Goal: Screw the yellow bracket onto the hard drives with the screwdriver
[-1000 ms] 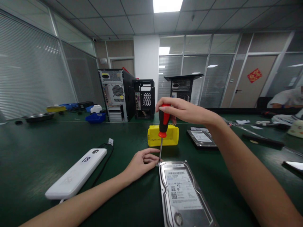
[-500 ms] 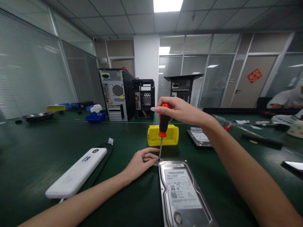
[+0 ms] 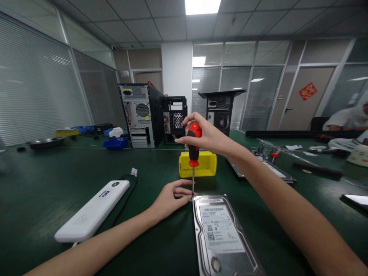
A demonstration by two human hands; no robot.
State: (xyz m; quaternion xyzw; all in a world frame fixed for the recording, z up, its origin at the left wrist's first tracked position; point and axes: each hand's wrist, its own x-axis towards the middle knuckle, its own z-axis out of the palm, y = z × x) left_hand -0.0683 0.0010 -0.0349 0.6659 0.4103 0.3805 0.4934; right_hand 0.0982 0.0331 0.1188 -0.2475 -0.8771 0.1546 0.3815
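Screwdriver (image 3: 194,154) near upright, long axis vertical, tip down at far-left corner of hard drive (image 3: 222,234). Drive flat, label up, toward the table's near edge; long axis runs near-to-far, far end slanting left. Right hand (image 3: 204,135) gripping screwdriver handle; left hand (image 3: 169,197) curled, fingertips by the tip, can't tell if holding anything. Dark green table (image 3: 163,251): yellow bin (image 3: 207,164) beyond drive, white device (image 3: 93,211) leftward, computer cases (image 3: 140,115) toward far edge. Room: glass partitions (image 3: 261,99), white pillar (image 3: 177,69).
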